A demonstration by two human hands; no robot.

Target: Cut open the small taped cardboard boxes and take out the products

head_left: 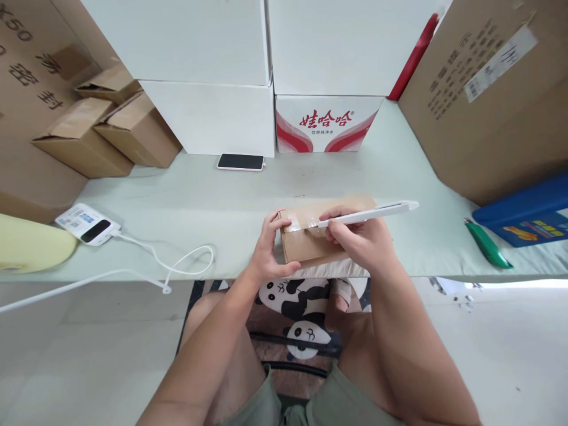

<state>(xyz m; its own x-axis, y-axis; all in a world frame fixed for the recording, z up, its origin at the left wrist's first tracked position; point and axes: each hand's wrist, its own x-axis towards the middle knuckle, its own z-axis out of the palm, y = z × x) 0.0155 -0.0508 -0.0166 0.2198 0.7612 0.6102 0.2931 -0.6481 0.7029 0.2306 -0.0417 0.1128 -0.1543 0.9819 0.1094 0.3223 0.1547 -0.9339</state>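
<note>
A small brown cardboard box (306,245) lies near the front edge of the table, with a strip of clear tape (304,222) across its top. My left hand (269,248) grips the box's left end, fingers on top and thumb along the near side. In my right hand (357,236) is a white utility knife (370,214), its handle slanting up to the right. The knife's tip meets the tape near the middle of the box top. My right hand hides the right part of the box.
Behind lies a phone (241,162), before white cartons (208,118) and a red-and-white carton (328,124). At left are small brown boxes (86,139), a white device (87,225) and its cable (186,269). Rightward stand a large carton (497,106), a blue package (526,213) and a green object (488,244).
</note>
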